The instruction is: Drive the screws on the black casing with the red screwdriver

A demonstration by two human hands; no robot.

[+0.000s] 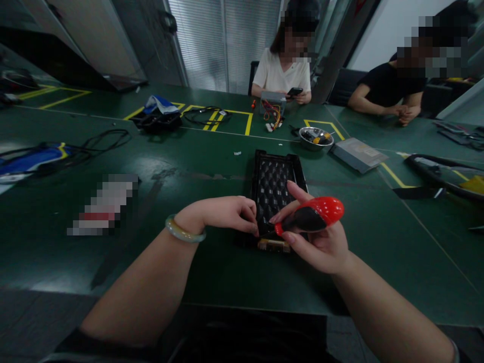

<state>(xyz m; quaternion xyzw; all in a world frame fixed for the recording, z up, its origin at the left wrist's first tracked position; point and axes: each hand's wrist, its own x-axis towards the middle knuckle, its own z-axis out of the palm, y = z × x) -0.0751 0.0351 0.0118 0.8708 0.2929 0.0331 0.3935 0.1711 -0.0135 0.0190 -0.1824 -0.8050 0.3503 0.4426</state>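
A black rectangular tray-like part [278,176] with a ridged inside lies on the green table [212,272] in front of me. My right hand [325,247] is wrapped round a screwdriver with a red and black handle [313,216], its shaft pointing left over the near end of the black part. At that same end, the pinched fingers of my left hand [234,214] meet near the screwdriver's tip; what they hold, if anything, is too small to name. A brownish-gold connector piece [274,245] shows just below both hands, at the part's near edge.
Behind the part stand a metal bowl of small items [316,138], a grey flat box [358,155] and a metal unit with coloured wires [273,103]. Blue-and-black items and cables [34,159] lie left. Two people sit across the table, one holding a phone [295,92].
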